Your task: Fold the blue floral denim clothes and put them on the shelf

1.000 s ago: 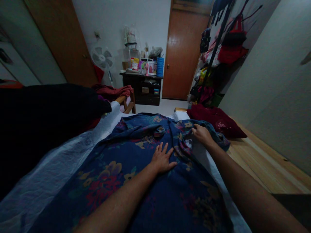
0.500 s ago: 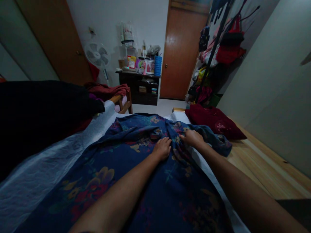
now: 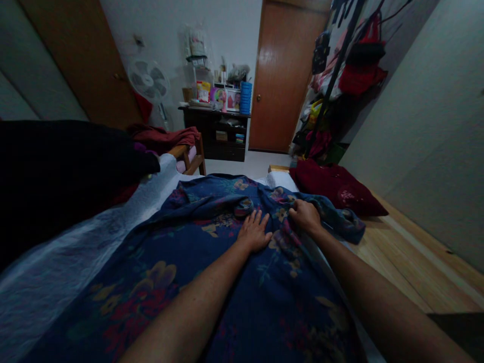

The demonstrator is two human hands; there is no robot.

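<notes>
In the head view, the person's left hand [image 3: 254, 232] lies flat, grasping nothing, on a dark-blue floral cloth garment [image 3: 223, 247] spread beneath both hands. The right hand [image 3: 305, 216] grips its fabric; just beyond lies a dark-red patterned cloth [image 3: 335, 190].

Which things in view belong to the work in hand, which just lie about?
In use: blue floral cloth garment; left hand, flat on it; right hand, pinching it.
Not involved: dark-red cloth bundle; black cloth heap; white standing fan.
</notes>
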